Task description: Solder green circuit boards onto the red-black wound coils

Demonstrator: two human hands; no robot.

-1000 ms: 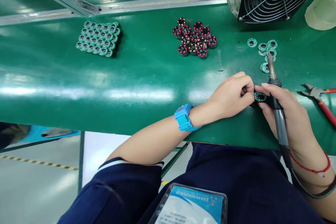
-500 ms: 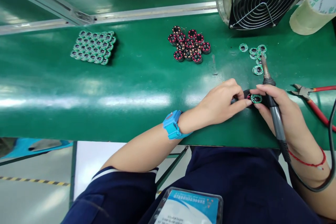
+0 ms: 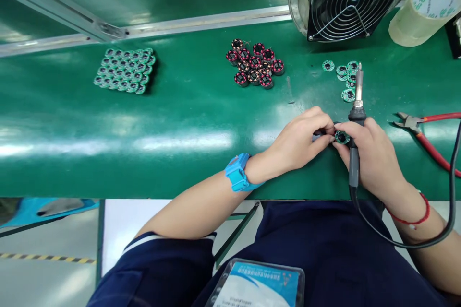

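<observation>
My right hand [image 3: 378,158] is closed around a soldering iron [image 3: 354,153], its metal tip pointing away over the bench. Thumb and forefinger of that hand also pinch a small round green circuit board [image 3: 342,137]. Against the board's left side, my left hand [image 3: 306,136] has its fingers pressed together. A dark piece shows partly between them, too covered to make out. Beyond the hands lie several loose round circuit boards [image 3: 347,76], some of them behind the iron's tip.
Several copper-wound coils [image 3: 254,63] cluster mid-bench; stacked circuit boards [image 3: 125,71] stand at left. Red-handled cutters [image 3: 410,122] lie right of my right hand, near the iron's cable [image 3: 452,187]. A fan [image 3: 355,0] and a tape roll [image 3: 406,24] stand at the back.
My right hand has shifted left, and the soldering iron has swung more upright, its tip off the loose boards' middle. The held circuit board has moved slightly left, closer to my left fingertips.
</observation>
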